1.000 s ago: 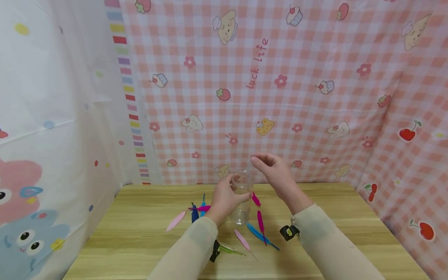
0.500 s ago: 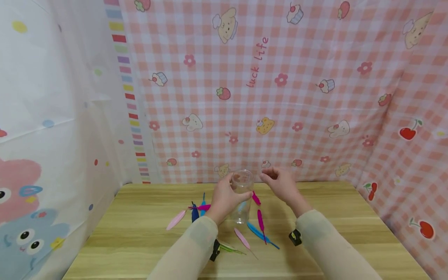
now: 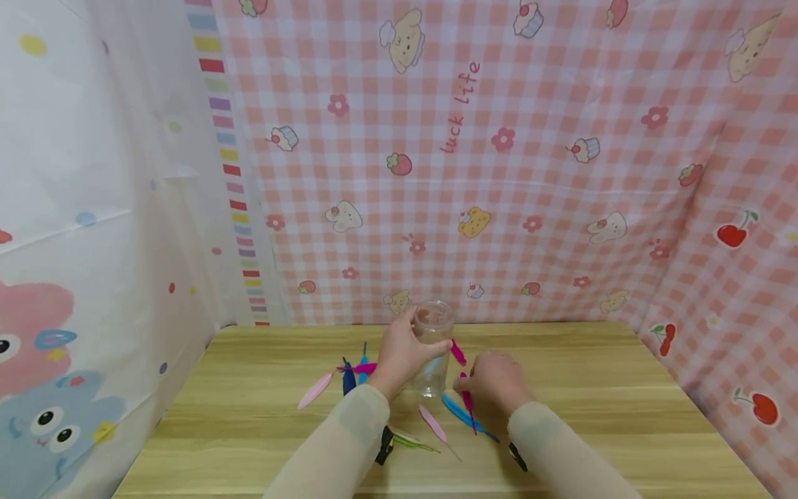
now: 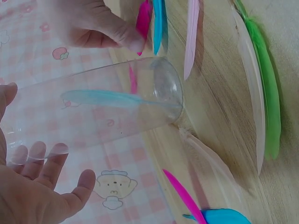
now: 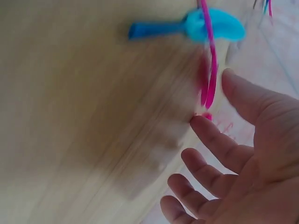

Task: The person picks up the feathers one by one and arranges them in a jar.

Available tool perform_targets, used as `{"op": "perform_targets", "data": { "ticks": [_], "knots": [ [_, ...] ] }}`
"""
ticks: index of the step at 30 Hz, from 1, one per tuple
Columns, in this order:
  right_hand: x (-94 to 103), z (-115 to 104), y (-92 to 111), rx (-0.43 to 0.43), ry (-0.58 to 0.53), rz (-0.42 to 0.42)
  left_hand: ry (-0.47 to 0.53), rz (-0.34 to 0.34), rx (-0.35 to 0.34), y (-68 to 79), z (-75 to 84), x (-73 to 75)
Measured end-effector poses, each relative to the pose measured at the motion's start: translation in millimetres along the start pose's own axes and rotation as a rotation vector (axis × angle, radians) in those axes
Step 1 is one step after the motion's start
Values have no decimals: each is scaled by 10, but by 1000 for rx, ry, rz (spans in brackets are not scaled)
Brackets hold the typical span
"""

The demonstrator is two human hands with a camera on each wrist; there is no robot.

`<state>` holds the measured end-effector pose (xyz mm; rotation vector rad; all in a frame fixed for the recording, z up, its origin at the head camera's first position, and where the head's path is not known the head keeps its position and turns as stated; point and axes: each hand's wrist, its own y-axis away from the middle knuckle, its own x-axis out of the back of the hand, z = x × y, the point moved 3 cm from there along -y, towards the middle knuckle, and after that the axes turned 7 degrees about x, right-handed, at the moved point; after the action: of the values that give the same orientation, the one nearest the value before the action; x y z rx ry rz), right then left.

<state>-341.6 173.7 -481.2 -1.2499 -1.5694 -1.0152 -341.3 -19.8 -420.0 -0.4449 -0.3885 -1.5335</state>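
Observation:
My left hand point(image 3: 399, 352) grips a tall clear cup point(image 3: 430, 388), which stands upright near the table's middle. Inside the cup is a light blue feather point(image 4: 103, 98), seen through the wall in the left wrist view. Beside the cup, my right hand point(image 3: 500, 380) hovers low over the table, thumb and fingers apart in the right wrist view and nothing between them. Closest to its thumb and index finger is a magenta feather point(image 5: 211, 70), lying across a blue feather point(image 5: 224, 25). Another magenta feather point(image 3: 458, 351) lies behind, right of the cup.
A pale pink feather point(image 3: 431, 421) and green and white feathers point(image 4: 271, 107) lie in front of the cup. More feathers, including a pink one point(image 3: 314, 391) and a dark blue one point(image 3: 348, 380), lie left of it. A checked cloth point(image 3: 374, 138) hangs behind the wooden table point(image 3: 249, 443).
My right hand has dropped from above and beside the cup's rim to the magenta feather on the table. A light blue feather now shows in the cup. My left hand stays on the cup.

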Motion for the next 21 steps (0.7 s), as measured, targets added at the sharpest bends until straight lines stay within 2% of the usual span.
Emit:
{"op": "perform_targets", "data": {
  "ticks": [2, 4, 9, 12, 16, 21],
  "knots": [
    [-1, -60, 0, 4, 61, 16, 7, -1, -1, 0, -1, 0],
    [-18, -92, -11, -1, 77, 14, 10, -2, -3, -3, -7, -1],
    [-45, -106, -17, 18, 4, 38, 5, 1, -2, -16, -20, -10],
    [-31, -70, -14, 15, -108, 45, 6, 4, -3, -19, -24, -13],
    [84, -21, -29, -25, -356, 46, 13, 6, -7, -13, -21, -10],
    [457, -60, -46, 2, -611, 135, 24, -2, -13, -7, -20, -2]
  ]
}}
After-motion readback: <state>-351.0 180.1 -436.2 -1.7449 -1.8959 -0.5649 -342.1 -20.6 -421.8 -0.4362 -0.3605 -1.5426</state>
